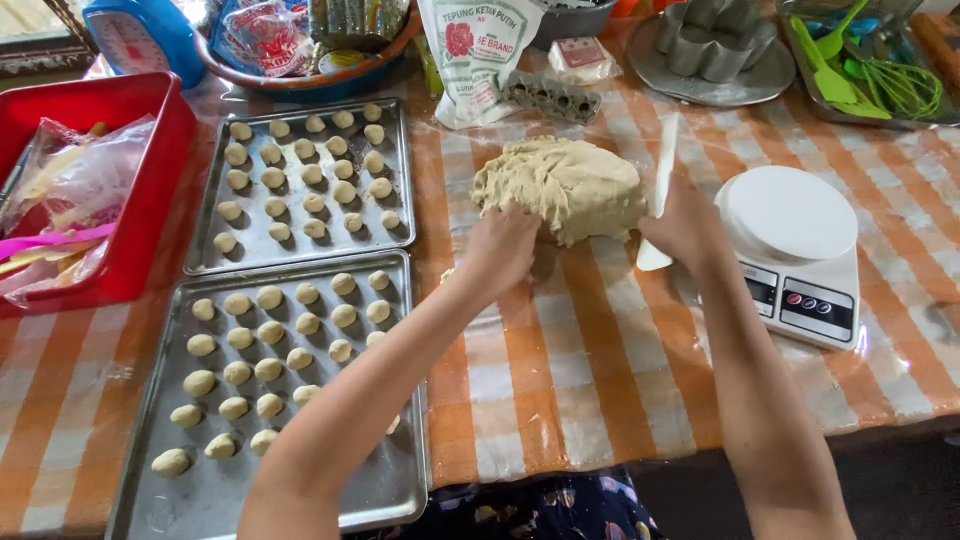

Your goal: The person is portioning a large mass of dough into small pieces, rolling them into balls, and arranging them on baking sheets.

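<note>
The left hand (497, 250) grips the near edge of one big dough lump (560, 187) on the orange-checked tablecloth (590, 380). The right hand (685, 225) is closed around one white scraper (660, 180) beside the dough. Two metal trays (300, 185) (200, 480) hold many small dough balls (270, 297). One white kitchen scale (795, 250) stands just right of the hand.

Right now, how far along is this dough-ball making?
Done: the far metal baking tray is full of small dough balls; the near metal tray is about half filled. In hand: left hand pinches the big beige dough lump. Left: most of that lump.
</note>
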